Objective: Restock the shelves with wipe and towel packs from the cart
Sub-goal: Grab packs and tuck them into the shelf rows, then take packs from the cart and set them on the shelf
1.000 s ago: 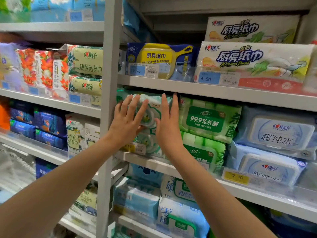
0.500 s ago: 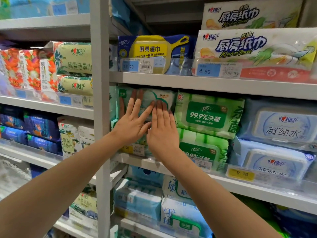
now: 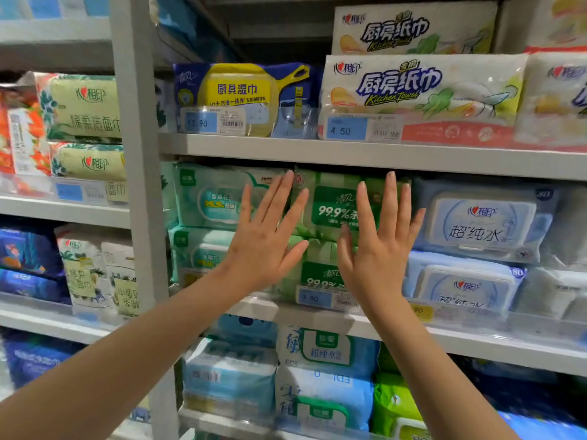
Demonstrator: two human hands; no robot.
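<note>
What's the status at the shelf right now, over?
Left hand open, right hand open, holding nothing. Both in front of stacked green wipe packs on the shelf. Nothing seen between hands and packs.

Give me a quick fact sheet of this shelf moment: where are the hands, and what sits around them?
left hand: flat, fingers spread, where the teal packs meet the green packs
right hand: flat, fingers spread, at the right side of the green packs
held: nothing in either hand
right neighbour: blue packs, two stacked
shelf above: kitchen towel packs, yellow-and-blue wipe pack
price tag: 9.90, below the green packs
</note>
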